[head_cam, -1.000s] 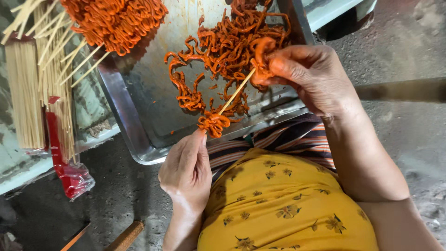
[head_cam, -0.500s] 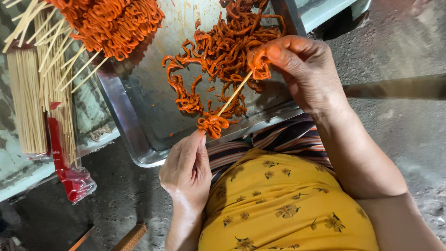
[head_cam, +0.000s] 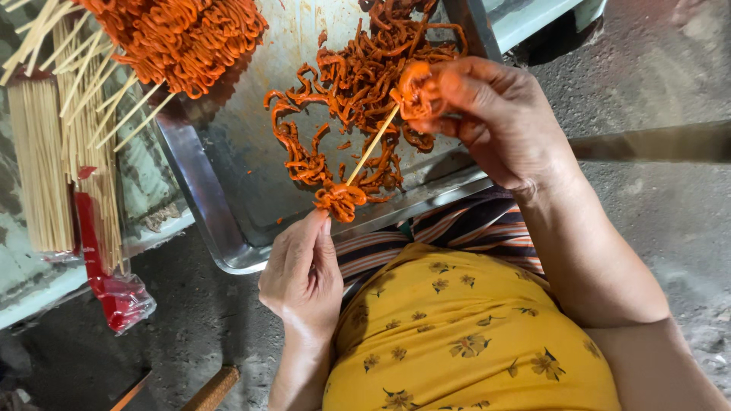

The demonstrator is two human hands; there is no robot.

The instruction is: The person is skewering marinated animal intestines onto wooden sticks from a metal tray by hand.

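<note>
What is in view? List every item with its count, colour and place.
Metal tray: one, silver, centre, tilted toward the lap.
Marinated strips, loose: a tangle, orange-red, in the tray.
Skewer in hand: one, pale wood, strips threaded at both ends.
Finished skewers: a pile, orange with pale sticks, top left.
Bare skewers: a bundle, pale wood, far left.
Plastic wrapper: one, red, below the bundle.
Yellow flowered top: one, bottom.
Left hand: grip on the skewer's lower end.
Right hand: grip on a strip at the upper end.
</note>
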